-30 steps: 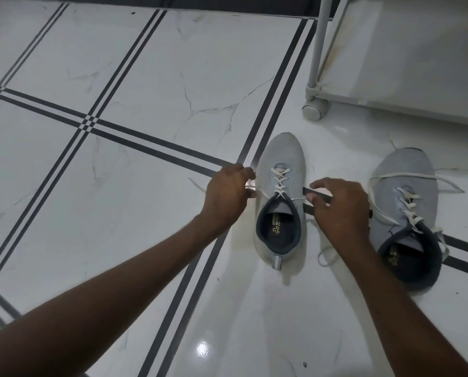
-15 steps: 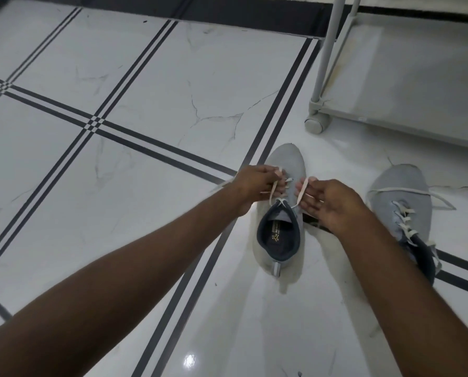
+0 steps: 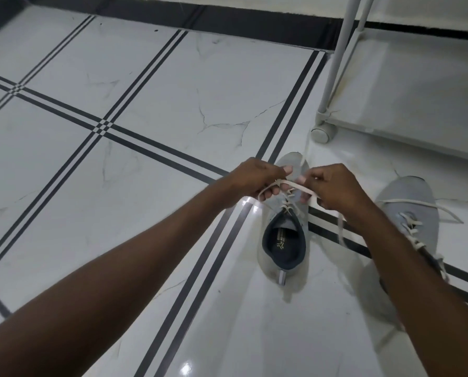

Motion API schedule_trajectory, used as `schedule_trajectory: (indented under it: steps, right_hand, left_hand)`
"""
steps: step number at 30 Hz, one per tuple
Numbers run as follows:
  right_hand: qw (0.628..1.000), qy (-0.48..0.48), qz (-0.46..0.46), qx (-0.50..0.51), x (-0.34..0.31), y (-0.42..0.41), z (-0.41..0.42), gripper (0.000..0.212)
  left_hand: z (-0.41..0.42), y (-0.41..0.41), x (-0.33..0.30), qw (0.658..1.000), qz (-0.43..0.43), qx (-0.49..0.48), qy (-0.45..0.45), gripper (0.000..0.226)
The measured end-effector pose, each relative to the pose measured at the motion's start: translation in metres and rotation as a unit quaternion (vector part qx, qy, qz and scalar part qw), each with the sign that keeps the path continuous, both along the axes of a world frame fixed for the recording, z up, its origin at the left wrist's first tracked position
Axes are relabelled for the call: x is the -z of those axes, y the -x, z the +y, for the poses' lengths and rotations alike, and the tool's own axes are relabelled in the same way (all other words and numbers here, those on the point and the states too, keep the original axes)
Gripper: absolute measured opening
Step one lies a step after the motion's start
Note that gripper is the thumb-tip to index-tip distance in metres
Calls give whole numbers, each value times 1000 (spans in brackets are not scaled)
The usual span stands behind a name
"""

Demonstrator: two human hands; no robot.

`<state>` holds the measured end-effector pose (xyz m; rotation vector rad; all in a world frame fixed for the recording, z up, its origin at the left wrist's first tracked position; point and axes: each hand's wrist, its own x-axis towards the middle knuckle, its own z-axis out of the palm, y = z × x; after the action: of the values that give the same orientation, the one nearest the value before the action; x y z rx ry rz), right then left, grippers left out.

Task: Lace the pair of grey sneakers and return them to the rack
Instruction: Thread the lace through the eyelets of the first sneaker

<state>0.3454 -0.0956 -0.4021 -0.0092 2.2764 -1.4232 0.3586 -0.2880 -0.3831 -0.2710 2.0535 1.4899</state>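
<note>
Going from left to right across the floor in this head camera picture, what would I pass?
Left hand → sneaker being laced → right hand → second sneaker; the rack stands farther back on the right.

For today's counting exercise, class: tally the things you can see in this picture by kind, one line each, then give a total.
Grey sneakers: 2 (one being tied, one beside it)
White laces: 2 ()
Hands: 2 (left hand, right hand)
Rack: 1
Total: 7
</note>
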Motion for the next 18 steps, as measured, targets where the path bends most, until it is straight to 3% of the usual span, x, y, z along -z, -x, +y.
schedule_trajectory:
  steps: [4,6,9,11,13,16,18]
  right_hand:
    - [997,-56,9,-55,1,-6,-3,7]
    - [995,-66,38,-56,4,-5,-7,13]
    - [998,59,-19,-31,9,1,-13,22]
    - [979,164,-119,-31,10,4,-18,22]
    - [962,197,-184,-50,8,6,-20,19]
    - [962,194,-185,-55,11,8,-14,20]
    - [978,162,-130,-20,10,7,-10,19]
  left_hand:
    - [-10,1,1,997,74,8,14,28]
    - [-13,2,2,979,170,58,96,15]
    - [-3,-2,4,905,330,119,240,15]
    - [7,-8,8,863,386,124,300,23]
    - [13,-12,16,844,411,99,330,25]
    - [16,-17,17,893,373,-6,251,19]
    - [14,-18,18,935,301,-67,175,14]
